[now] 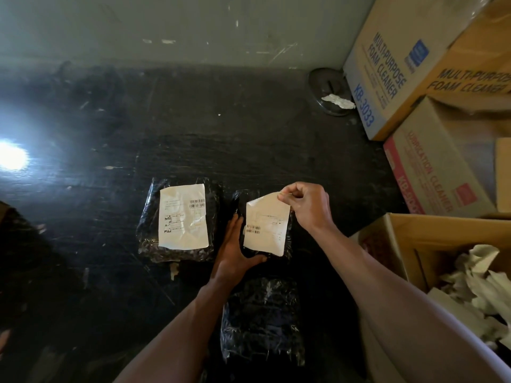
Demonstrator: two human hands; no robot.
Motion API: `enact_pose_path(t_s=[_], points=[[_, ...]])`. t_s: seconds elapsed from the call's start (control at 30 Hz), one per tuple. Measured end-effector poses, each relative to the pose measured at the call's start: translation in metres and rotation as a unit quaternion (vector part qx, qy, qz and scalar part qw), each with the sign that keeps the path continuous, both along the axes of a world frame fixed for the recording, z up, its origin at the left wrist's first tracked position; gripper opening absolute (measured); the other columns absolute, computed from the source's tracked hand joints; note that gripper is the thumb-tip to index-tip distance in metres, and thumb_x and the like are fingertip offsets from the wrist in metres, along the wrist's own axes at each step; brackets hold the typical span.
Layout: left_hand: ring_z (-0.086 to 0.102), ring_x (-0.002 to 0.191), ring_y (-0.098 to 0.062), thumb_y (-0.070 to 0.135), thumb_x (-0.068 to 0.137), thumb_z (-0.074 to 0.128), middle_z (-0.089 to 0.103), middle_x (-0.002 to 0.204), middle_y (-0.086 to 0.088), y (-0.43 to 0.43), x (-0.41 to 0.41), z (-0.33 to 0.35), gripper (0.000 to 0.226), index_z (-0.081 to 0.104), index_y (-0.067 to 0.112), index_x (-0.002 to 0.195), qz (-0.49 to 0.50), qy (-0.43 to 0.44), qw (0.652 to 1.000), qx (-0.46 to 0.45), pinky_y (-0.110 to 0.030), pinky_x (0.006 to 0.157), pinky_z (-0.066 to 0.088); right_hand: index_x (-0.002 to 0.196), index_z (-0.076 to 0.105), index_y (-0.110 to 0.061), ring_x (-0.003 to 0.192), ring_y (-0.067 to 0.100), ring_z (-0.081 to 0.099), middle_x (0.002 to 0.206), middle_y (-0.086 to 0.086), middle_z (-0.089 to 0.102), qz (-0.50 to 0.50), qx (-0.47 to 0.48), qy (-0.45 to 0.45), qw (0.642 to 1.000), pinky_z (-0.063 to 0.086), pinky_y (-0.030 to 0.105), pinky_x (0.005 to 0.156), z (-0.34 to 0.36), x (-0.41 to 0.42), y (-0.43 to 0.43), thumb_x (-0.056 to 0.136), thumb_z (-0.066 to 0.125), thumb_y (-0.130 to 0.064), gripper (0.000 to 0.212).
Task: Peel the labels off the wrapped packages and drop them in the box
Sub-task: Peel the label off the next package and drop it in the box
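Observation:
Three black wrapped packages lie on the dark floor. The left package point(146, 230) carries a flat white label point(182, 217). My left hand point(235, 250) presses flat against the left edge and near corner of the middle package point(287, 244). My right hand point(307, 205) pinches the far corner of that package's white label point(265, 228), which is lifted and curled at the far end while its near end lies on the wrap. A third package point(262, 322) without a label lies nearest me, between my forearms. The open cardboard box point(401, 230) at the right holds crumpled white labels point(475, 277).
Stacked cartons of foam cleaner point(387, 78) and lubrication cleaner point(431, 172) stand at the right behind the open box. A round metal lid point(326, 89) with a scrap of paper lies by the wall. Bright glare point(11, 156) reflects off the floor at the left.

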State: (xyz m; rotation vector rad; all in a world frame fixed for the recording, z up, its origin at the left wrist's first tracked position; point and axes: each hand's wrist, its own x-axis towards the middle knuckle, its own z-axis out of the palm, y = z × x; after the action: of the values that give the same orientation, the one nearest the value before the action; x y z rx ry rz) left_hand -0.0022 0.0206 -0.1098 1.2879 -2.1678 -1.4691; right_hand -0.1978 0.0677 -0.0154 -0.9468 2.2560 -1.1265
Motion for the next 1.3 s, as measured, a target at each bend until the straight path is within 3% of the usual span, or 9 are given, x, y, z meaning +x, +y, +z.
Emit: enact_pose_path(t_s=[0.13,0.37,0.53,0.67,0.83,0.97,1.07,1.2,1.3], points=[[0.01,0.151,-0.008,0.032,0.061,0.094,0.009,0.166,0.012,-0.002,0.001,-0.003,0.125,0.015,0.029,0.159,-0.015,0.005,1.0,-0.006,-0.039,0.123,0.019,0.088,0.073,-0.021,0.088,0.003,0.07,0.089,-0.009,0.073,-0.016,-0.047,-0.004,0.999,0.059,0.025,0.08,0.033,-0.008,-0.007,0.086,0.075,-0.015,0.007],[-0.013,0.149,-0.006,0.031,0.074,0.086,-0.009,0.165,0.011,-0.004,0.002,0.008,0.12,0.002,0.02,0.16,-0.063,-0.058,0.996,-0.026,-0.035,0.123,0.005,0.09,0.07,-0.022,0.084,0.0,0.066,0.088,-0.012,0.07,-0.011,-0.045,0.063,0.997,0.048,0.013,0.065,0.08,-0.031,0.009,0.088,0.074,-0.02,0.004],[-0.005,0.152,-0.012,0.035,0.082,0.08,0.005,0.167,0.001,0.009,-0.006,0.031,0.107,0.009,0.015,0.16,-0.063,-0.074,0.991,-0.097,-0.034,0.121,0.012,0.091,0.069,-0.024,0.085,0.003,0.065,0.089,-0.013,0.068,-0.076,-0.047,0.081,0.993,0.047,0.017,0.069,0.086,-0.045,0.048,0.086,0.076,-0.018,0.011],[0.0,0.153,-0.014,0.039,0.089,0.072,0.01,0.167,0.002,0.042,-0.027,0.06,0.095,0.012,0.02,0.16,-0.106,-0.031,0.988,-0.11,-0.034,0.119,0.017,0.116,0.071,-0.018,0.096,0.013,0.064,0.103,-0.005,0.068,-0.15,-0.048,0.09,0.983,0.049,0.027,0.078,0.095,-0.069,0.105,0.086,0.076,-0.016,0.031],[0.003,0.152,-0.009,0.05,0.093,0.061,0.012,0.166,0.007,0.096,-0.074,0.098,0.084,0.013,0.027,0.159,-0.179,0.022,0.976,-0.118,-0.031,0.117,0.014,0.095,0.075,-0.015,0.087,0.016,0.064,0.098,0.001,0.071,-0.24,-0.05,0.091,0.965,0.043,0.018,0.06,0.109,-0.088,0.193,0.088,0.069,-0.012,0.009],[-0.01,0.15,-0.003,0.059,0.093,0.053,0.003,0.166,0.012,0.16,-0.108,0.124,0.084,0.011,0.027,0.159,-0.286,0.045,0.942,-0.167,-0.041,0.121,0.012,0.081,0.069,-0.017,0.084,0.022,0.062,0.089,0.001,0.07,-0.35,-0.057,0.069,0.932,0.047,0.031,0.065,0.101,-0.098,0.277,0.084,0.072,-0.018,0.004],[-0.01,0.15,-0.006,0.062,0.094,0.048,0.006,0.167,0.006,0.178,-0.12,0.131,0.084,0.012,0.022,0.159,-0.325,0.057,0.915,-0.232,-0.042,0.124,0.009,0.083,0.069,-0.017,0.083,0.022,0.063,0.087,0.001,0.068,-0.36,-0.022,0.048,0.931,0.05,0.037,0.069,0.089,-0.095,0.297,0.084,0.073,-0.022,0.006],[-0.006,0.153,-0.014,0.068,0.091,0.047,0.009,0.167,0.001,0.203,-0.126,0.128,0.092,0.01,0.019,0.158,-0.372,0.028,0.89,-0.262,-0.045,0.123,0.014,0.091,0.07,-0.017,0.092,0.023,0.064,0.099,0.004,0.068,-0.34,0.062,0.038,0.938,0.056,0.042,0.075,0.067,-0.079,0.33,0.086,0.073,-0.023,0.008],[-0.002,0.153,-0.016,0.068,0.09,0.05,0.011,0.166,-0.001,0.205,-0.126,0.127,0.094,0.012,0.016,0.158,-0.363,0.027,0.892,-0.268,-0.038,0.118,0.013,0.1,0.069,-0.012,0.096,0.021,0.063,0.107,0.005,0.063,-0.308,0.102,0.037,0.945,0.054,0.031,0.067,0.053,-0.067,0.339,0.09,0.071,-0.018,0.012]])
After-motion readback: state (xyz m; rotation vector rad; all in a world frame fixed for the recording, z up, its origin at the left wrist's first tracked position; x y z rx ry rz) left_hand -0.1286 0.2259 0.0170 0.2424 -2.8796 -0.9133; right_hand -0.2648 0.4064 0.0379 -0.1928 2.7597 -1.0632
